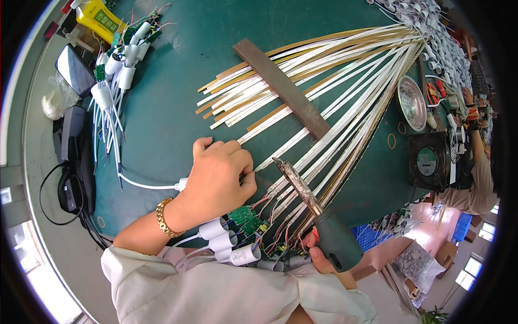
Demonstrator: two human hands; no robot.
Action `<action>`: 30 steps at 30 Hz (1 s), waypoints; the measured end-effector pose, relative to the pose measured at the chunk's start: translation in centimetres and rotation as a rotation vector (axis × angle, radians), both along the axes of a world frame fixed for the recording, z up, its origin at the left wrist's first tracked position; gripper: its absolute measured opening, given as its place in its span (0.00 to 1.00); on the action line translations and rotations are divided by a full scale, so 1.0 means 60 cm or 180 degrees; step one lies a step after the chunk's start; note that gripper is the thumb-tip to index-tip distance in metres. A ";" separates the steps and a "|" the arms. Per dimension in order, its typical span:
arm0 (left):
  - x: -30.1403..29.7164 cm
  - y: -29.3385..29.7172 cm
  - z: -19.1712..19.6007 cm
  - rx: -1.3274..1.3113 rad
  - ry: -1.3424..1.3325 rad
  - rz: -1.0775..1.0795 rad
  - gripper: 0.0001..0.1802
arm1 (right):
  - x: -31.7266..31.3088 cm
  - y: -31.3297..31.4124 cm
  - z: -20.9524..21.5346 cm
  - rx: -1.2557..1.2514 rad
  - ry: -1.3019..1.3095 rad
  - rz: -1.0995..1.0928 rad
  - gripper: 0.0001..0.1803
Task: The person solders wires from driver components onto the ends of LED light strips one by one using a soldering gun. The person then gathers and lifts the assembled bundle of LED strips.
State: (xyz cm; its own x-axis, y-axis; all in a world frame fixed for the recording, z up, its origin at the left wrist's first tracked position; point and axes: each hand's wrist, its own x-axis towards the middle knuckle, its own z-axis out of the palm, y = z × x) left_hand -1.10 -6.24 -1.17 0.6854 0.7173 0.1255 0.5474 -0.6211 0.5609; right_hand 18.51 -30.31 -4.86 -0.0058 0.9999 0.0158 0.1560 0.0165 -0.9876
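Gripping one soldering iron (302,189), the right hand (322,263) is closed around its handle, nearer the person than the brown bar (283,89). Left of the bar's near end, the left hand (221,167) has thumb and forefinger pinched on the end of one white strip (280,152). More strips, too many to count, fan under and beside the bar. Three bright white lamp housings (245,255) lie on its near side. Right of it are one round metal dish (400,97), contents too small to name, and one black fan (429,162); far left, one yellow bottle (94,16).
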 end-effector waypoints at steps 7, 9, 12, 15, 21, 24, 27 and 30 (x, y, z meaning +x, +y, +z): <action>-0.002 0.002 0.003 -0.0013 -0.0025 -0.0031 0.09 | -0.006 -0.019 -0.026 -0.0182 0.1329 -0.0447 0.25; -0.006 0.002 0.006 -0.0014 0.0002 -0.0011 0.09 | 0.007 -0.011 -0.014 -0.0152 -0.0324 0.0063 0.26; -0.007 0.000 0.006 0.0164 0.0053 0.0064 0.10 | 0.017 -0.004 -0.013 0.0095 -0.0508 0.0270 0.28; -0.004 0.005 0.006 0.0133 0.0139 0.0161 0.10 | -0.005 -0.008 -0.009 -0.0108 -0.0293 -0.0725 0.07; -0.019 0.010 0.015 0.0209 0.0246 -0.0145 0.10 | -0.005 0.001 -0.008 -0.0052 0.0028 -0.0718 0.05; -0.049 0.092 0.047 0.0468 0.0304 -0.0002 0.09 | 0.011 -0.010 -0.016 -0.0133 -0.0619 -0.0521 0.05; -0.108 0.234 0.076 0.1609 -0.0317 0.1234 0.10 | 0.009 -0.030 -0.036 -0.0059 -0.0279 -0.0009 0.23; -0.137 0.355 0.098 0.1904 0.0478 0.2160 0.22 | -0.015 -0.023 -0.034 -0.0189 0.0892 -0.0795 0.17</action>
